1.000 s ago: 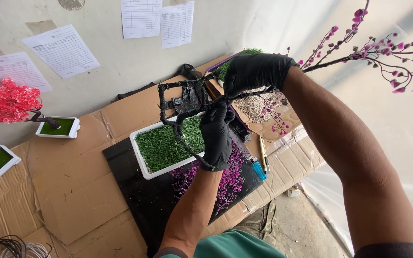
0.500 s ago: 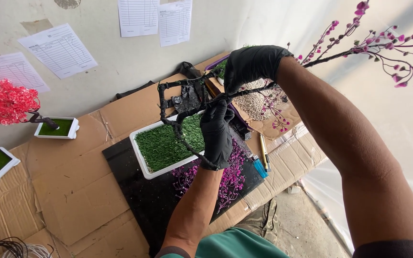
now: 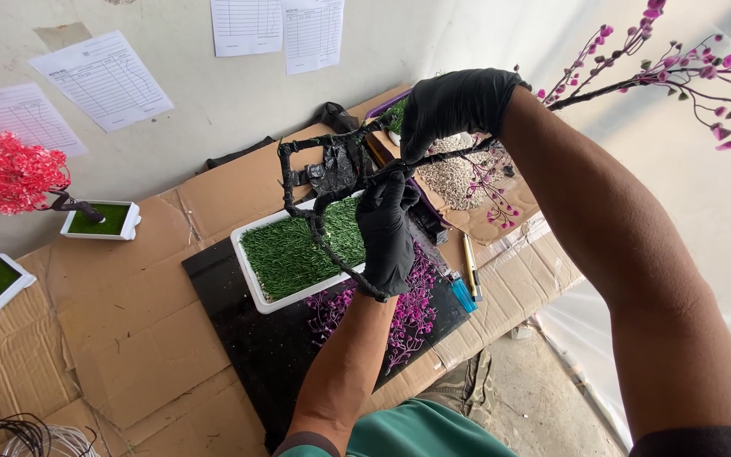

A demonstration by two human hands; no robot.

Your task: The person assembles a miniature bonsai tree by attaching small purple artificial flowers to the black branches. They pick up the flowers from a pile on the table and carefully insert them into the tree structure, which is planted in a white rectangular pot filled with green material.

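Black wire tree frame (image 3: 319, 182) was held in the air above the white tray of artificial grass (image 3: 294, 254). Left hand (image 3: 387, 233), black-gloved, fingers closed around the frame's trunk, forearm upright. Right hand (image 3: 454, 106), gloved, fingers clenched on a pink-blossomed branch (image 3: 636, 80) just above, arm bent over.

Small red-blossomed artificial tree in a white pot (image 3: 23, 186) at left, printed paper sheets (image 3: 103, 79) on the wall at upper left, coiled dark wire (image 3: 6, 433) at lower left
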